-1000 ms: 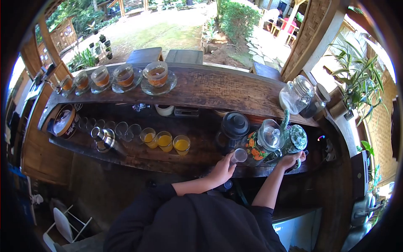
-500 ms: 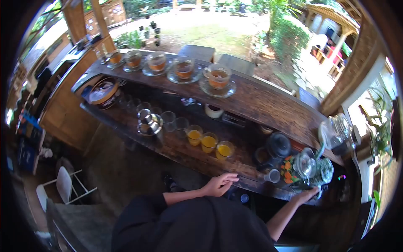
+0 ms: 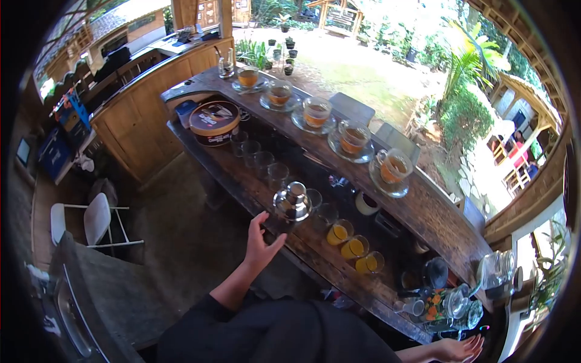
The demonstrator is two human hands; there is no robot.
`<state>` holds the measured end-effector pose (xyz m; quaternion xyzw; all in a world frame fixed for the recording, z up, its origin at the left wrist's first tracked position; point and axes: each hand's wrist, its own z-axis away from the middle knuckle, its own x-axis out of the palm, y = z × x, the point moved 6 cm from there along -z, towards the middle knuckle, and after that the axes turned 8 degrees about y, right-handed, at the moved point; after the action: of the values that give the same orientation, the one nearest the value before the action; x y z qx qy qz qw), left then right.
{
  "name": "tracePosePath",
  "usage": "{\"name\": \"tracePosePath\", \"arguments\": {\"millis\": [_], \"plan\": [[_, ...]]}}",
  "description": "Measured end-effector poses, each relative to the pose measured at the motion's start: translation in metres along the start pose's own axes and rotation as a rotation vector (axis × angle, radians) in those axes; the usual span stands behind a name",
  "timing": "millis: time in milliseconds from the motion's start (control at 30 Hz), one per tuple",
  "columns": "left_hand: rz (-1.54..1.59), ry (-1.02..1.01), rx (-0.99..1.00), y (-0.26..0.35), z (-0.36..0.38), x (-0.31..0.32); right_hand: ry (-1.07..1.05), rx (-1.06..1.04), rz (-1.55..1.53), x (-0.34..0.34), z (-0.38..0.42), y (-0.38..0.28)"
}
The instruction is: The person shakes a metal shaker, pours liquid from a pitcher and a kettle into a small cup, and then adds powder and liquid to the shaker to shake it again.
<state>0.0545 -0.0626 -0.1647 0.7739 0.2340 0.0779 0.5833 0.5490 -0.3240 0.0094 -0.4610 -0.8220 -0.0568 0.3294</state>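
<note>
My left hand [image 3: 264, 243] reaches over the counter's near edge with thumb and fingers apart, close to a silver cocktail shaker [image 3: 292, 202]. Nothing is in its grasp. The shaker stands upright on the lower wooden counter [image 3: 315, 257], beside a row of empty clear glasses [image 3: 278, 173]. Three small glasses of orange-yellow drink [image 3: 355, 247] stand to its right. Down at the lower right, my right hand [image 3: 458, 349] is open and palm up, fingers stretched, holding nothing. It is nearest to the glass jars and the flower-patterned pitcher [image 3: 437, 307].
Several glass cups of amber drink [image 3: 351, 141] sit on saucers along the raised shelf. A round brown tub [image 3: 214, 121] stands at the counter's far left end. A large glass jar [image 3: 496, 270] and a dark pot [image 3: 434, 273] are at the right. A white folding chair [image 3: 97, 219] stands behind left.
My view has swung left. My left hand has gone from the counter edge near the juice glasses to the shaker. My right hand has come away from the glass pitchers and opened.
</note>
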Motion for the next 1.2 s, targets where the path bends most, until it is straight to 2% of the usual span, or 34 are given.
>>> {"name": "tracePosePath", "arguments": {"millis": [33,67,100,133,167,200,233,267,333,400,467,533,633,667,700,733,800,867,967,1133,1200], "plan": [[-0.08,-0.02,0.109,0.007,-0.009,0.003,-0.076,-0.056,0.31,0.027,0.005,-0.005],[-0.075,-0.011,0.105,0.002,-0.017,0.007,-0.163,0.015,0.127,0.056,0.021,-0.002],[0.008,-0.077,0.13,-0.007,-0.023,0.016,-0.245,0.277,0.133,0.08,0.042,0.009],[0.089,-0.144,0.158,-0.011,-0.028,0.023,-0.505,0.407,-0.017,0.128,0.08,0.0],[0.091,-0.139,0.16,-0.011,-0.032,0.023,-0.68,0.509,-0.192,0.176,0.119,-0.016],[0.111,-0.15,0.17,-0.01,-0.033,0.026,-0.848,0.686,-0.266,0.221,0.156,-0.037],[0.133,-0.161,0.181,-0.009,-0.034,0.028,-1.07,0.766,-0.277,0.243,0.194,-0.038],[0.138,-0.157,0.186,-0.01,-0.034,0.029,-1.209,0.826,-0.295,0.261,0.231,-0.04],[0.152,-0.225,0.123,-0.016,-0.037,0.033,-1.483,0.728,-0.269,0.299,0.28,-0.064],[0.157,-0.216,0.147,-0.013,-0.049,0.029,-1.523,0.671,-0.215,0.324,0.311,-0.086],[0.218,-0.464,0.1,-0.007,-0.062,0.033,-1.559,0.6,-0.164,0.34,0.337,-0.094],[0.218,-0.5,0.07,-0.002,-0.075,0.026,-1.572,0.76,-0.243,0.337,0.361,-0.094],[0.299,-0.68,0.058,-0.009,-0.08,0.024,-1.53,0.755,-0.225,0.338,0.372,-0.105],[0.306,-0.687,0.059,-0.007,-0.087,0.017,-1.489,0.754,-0.233,0.34,0.373,-0.11],[0.325,-0.705,0.109,-0.004,-0.092,0.009,-1.428,0.85,-0.254,0.34,0.375,-0.114],[0.345,-0.724,0.154,0.0,-0.096,0.001,-1.428,0.852,-0.239,0.343,0.377,-0.12],[0.376,-0.751,0.204,0.007,-0.11,-0.012,-1.286,0.816,-0.504,0.359,0.368,-0.143],[0.419,-0.761,0.271,0.015,-0.122,-0.023,-1.281,0.805,-0.529,0.366,0.37,-0.148],[0.45,-0.75,0.274,0.019,-0.135,-0.027,-1.287,0.759,-0.544,0.379,0.373,-0.154],[0.441,-0.662,0.269,0.027,-0.152,-0.027,-1.17,0.784,-0.549,0.395,0.379,-0.147],[0.412,-0.685,0.155,0.027,-0.159,-0.025,-1.147,0.78,-0.59,0.401,0.386,-0.137]]}}
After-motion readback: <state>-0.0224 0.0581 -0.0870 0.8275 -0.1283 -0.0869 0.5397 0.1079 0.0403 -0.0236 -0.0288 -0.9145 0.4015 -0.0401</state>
